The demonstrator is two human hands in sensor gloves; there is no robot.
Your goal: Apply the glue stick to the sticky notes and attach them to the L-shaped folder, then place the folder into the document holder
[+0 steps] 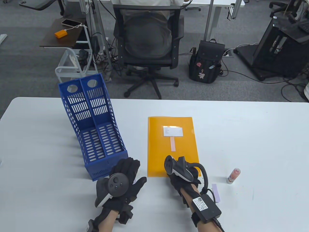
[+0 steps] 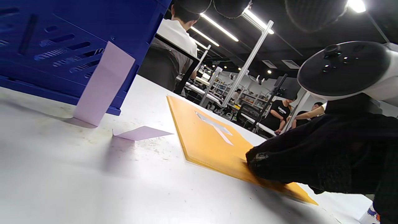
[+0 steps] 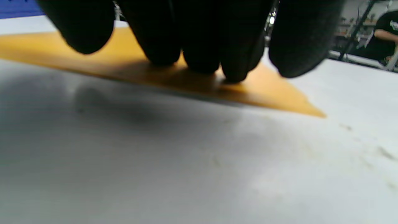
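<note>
An orange L-shaped folder (image 1: 159, 147) lies flat mid-table, with a white label (image 1: 172, 131) and a pink sticky note (image 1: 173, 143) on its face. My right hand (image 1: 170, 172) rests its fingertips (image 3: 231, 67) on top of the folder's near edge (image 3: 273, 90); no finger shows under it. My left hand (image 1: 134, 170) lies spread and holds nothing, just in front of the blue document holder (image 1: 94, 125). The glue stick (image 1: 233, 176) stands to the right of the right hand.
A purple sticky note (image 1: 216, 192) lies beside my right wrist. Two more purple notes (image 2: 104, 84) (image 2: 143, 133) sit by the holder's front corner, one bent upward. An office chair (image 1: 147, 41) and a backpack (image 1: 207, 62) stand beyond the far table edge.
</note>
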